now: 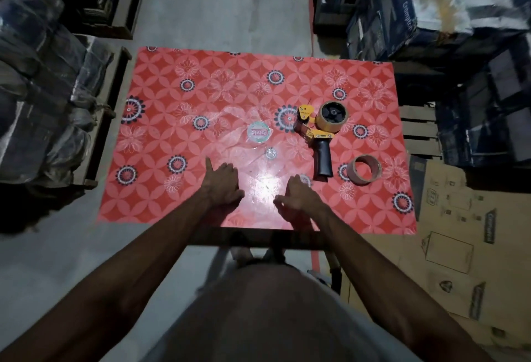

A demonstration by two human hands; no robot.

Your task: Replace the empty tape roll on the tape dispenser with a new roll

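Stacked cartons and wrapped bundles crowd a dim storeroom around a tabletop (pixel 161 189) covered in red oilcloth printed with pale flowers and dark rosettes. Seen from the head camera, a yellow tape dispenser with a black handle (pixel 316 137) lies on its side toward the right of the cloth, and a brown roll of packing tape (pixel 333 117) sits on its black hub. Just beside the handle's end, nearer the person, stands a bare brown cardboard tape core (pixel 364 169), apart from the dispenser. A small round white-and-green label disc (pixel 258 132) lies near the middle of the cloth. The left hand (pixel 222 183) rests on the near part of the cloth, thumb stuck out and fingers loosely curled, holding nothing. The right hand (pixel 297 198) hovers close by, fingers loosely bent and empty.
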